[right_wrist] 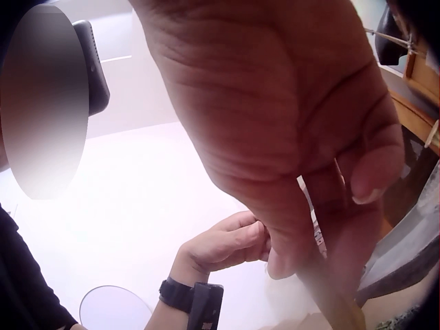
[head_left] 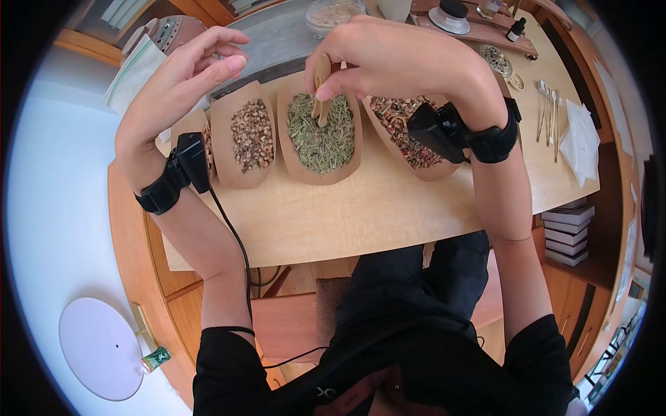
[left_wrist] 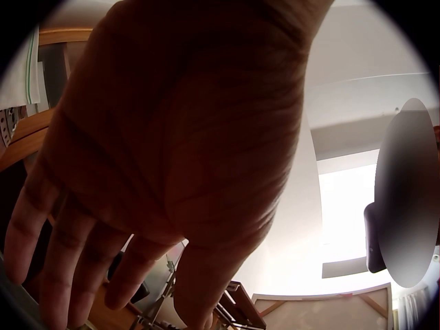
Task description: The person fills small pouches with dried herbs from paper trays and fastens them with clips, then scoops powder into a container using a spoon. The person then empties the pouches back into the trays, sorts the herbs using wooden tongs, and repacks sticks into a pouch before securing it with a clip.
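My right hand (head_left: 395,59) pinches a small wooden scoop (head_left: 321,87) between thumb and fingers, its lower end in the dried green herb (head_left: 326,142) of the middle paper tray (head_left: 320,177). In the right wrist view the same scoop (right_wrist: 330,295) shows blurred below the right hand (right_wrist: 275,117). The left hand (head_left: 184,80) hangs in the air above the left trays, holding nothing, its fingers loosely bent; the left wrist view shows that hand's palm (left_wrist: 165,137) with the fingers spread.
A tray of brown chopped pieces (head_left: 251,139) lies left of the herb, and one of mixed reddish pieces (head_left: 409,132) right. Behind stand a clear bowl (head_left: 333,17) and a patterned pot (head_left: 173,31) beside a plastic bag (head_left: 132,73). Metal tools (head_left: 548,118) and white paper (head_left: 580,142) lie right.
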The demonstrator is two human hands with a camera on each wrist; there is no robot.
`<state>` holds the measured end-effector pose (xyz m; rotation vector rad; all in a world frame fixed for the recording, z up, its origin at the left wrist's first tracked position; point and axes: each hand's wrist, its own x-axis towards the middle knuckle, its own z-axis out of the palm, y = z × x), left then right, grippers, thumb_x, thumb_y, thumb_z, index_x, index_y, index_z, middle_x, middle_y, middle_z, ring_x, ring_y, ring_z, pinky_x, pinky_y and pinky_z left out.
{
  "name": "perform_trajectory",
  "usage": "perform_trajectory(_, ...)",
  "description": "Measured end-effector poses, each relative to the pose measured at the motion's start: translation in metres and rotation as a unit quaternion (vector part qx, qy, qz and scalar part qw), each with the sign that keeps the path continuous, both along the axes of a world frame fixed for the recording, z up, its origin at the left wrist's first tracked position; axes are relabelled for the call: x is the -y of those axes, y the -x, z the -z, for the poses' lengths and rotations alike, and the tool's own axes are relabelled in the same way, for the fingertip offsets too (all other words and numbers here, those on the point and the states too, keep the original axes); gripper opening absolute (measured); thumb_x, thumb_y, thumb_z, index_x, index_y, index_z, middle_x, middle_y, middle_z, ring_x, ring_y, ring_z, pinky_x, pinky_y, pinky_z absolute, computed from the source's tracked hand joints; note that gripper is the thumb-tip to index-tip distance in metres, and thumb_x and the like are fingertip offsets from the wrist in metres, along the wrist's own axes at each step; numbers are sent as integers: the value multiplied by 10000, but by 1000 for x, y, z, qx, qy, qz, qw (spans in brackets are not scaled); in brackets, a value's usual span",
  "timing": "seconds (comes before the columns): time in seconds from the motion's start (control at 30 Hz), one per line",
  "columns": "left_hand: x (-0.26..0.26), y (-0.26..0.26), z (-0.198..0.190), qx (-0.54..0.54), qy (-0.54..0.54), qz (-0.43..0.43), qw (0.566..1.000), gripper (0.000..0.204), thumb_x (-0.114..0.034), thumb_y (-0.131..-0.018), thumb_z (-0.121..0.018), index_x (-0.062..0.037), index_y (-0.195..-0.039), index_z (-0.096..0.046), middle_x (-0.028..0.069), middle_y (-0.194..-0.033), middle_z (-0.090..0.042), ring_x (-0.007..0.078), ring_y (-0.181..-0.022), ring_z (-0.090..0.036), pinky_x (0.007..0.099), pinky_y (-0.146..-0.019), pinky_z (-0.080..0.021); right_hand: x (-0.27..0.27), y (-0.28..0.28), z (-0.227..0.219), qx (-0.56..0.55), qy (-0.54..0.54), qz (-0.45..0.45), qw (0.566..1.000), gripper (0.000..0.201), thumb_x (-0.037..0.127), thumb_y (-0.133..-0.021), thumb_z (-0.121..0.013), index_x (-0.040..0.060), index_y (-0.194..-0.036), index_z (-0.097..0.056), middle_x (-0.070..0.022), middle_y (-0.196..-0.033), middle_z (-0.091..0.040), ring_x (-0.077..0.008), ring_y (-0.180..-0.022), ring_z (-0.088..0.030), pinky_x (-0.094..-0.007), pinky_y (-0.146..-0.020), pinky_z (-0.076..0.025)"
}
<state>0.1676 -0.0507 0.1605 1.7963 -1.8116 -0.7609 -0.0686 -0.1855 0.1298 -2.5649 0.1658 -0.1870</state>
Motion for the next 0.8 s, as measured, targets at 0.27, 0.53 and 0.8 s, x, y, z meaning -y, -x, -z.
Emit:
perform_trajectory(0.27, -2, 0, 0, -1, 7, -2, 1000, 411, -338, -982, -583, -51, -1272, -534, 27, -1045, -572, 89, -937, -564, 241, -832, -453, 7, 24, -47, 2, -106, -64, 992, 223, 139, -911, -629, -35, -1030, -703, -186, -918, -706, -301, -824, -674, -367, -802, -523)
perform_trajectory(0.53, 0, 0, 1, 4, 6, 0, 1000, 412, -342, -981, -585, -51, -1269, -536, 25, -1045, -569, 84, -926, -556, 235, -822, -451, 8, 6, -11, -12, 16, -24, 1000, 226, 185, -903, -642, -8, -1001, -708, -168, -846, -695, -289, -798, -672, -383, -748, -514)
perform_trajectory(0.8, 0, -1, 1, -6, 3, 2, 1000, 402, -333, -983, -583, -55, -1270, -536, 23, -1056, -562, 86, -938, -562, 231, -834, -450, -6, 5, -16, -41, 18, -14, 999, 238, 230, -880, -672, 0, -923, -713, -164, -751, -669, -296, -708, -649, -394, -667, -495)
